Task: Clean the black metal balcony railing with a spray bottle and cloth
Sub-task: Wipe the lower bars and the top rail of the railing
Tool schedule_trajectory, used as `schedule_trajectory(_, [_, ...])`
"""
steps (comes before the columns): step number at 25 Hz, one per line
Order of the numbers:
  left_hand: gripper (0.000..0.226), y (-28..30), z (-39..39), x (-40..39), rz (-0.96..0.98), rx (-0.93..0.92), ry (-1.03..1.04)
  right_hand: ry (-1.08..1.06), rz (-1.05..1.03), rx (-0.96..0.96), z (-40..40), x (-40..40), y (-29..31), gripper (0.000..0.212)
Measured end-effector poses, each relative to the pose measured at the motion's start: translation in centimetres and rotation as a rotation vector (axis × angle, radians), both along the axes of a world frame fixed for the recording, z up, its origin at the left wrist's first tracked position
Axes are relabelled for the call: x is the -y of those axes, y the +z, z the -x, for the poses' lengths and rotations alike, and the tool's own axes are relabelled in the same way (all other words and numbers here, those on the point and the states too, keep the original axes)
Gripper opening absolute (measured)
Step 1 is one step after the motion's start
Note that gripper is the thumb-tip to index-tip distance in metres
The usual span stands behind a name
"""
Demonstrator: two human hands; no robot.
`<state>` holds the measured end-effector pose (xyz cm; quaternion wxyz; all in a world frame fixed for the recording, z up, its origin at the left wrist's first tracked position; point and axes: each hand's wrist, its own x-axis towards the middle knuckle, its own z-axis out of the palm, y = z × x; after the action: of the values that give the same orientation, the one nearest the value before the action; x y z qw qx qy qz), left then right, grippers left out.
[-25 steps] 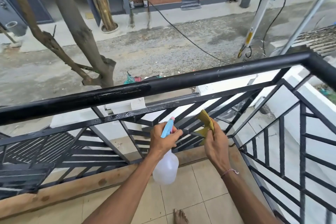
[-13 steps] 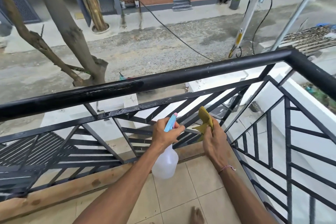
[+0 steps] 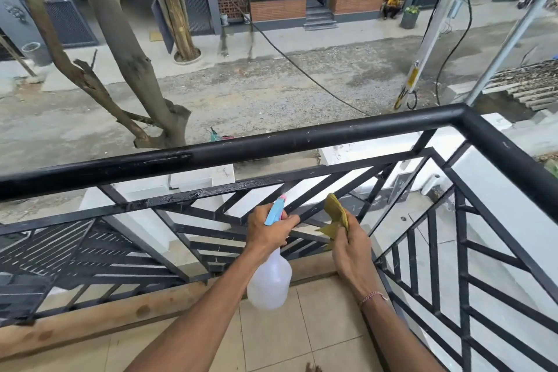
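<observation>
Since the prior frames my view has tipped up: more street shows, and both hands sit lower in view but hold the same grips. L to R: left hand [image 3: 267, 231] has fingers curled round the spray bottle [image 3: 269, 281] neck, nozzle aimed at the diagonal bars of the railing [image 3: 271, 142]; bottle looks near-empty, so prob light, slick plastic, best held at the neck. Right hand [image 3: 350, 251] pinches the yellow cloth [image 3: 336, 214] just beside a bar; it's soft & floppy, so bunch it.
</observation>
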<state>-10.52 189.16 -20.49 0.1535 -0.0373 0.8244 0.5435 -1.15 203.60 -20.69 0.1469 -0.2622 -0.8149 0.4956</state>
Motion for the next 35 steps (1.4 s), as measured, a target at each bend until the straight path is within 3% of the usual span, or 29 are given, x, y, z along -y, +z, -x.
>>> schedule_trajectory(16, [0.013,-0.6,-1.0,-8.6,-0.025,0.040,-0.012,-0.001,0.012,-0.019,0.0,-7.5,-0.6,0.035])
schedule_trajectory(31, [0.023,-0.9,0.1,-15.0,0.007,0.010,-0.108,-0.046,0.060,-0.008,-0.6,-12.0,-1.2,0.046])
schedule_trajectory(35, [0.013,-0.9,0.3,-16.2,-0.044,0.006,-0.146,-0.055,0.090,0.002,-0.5,-13.1,-1.9,0.044])
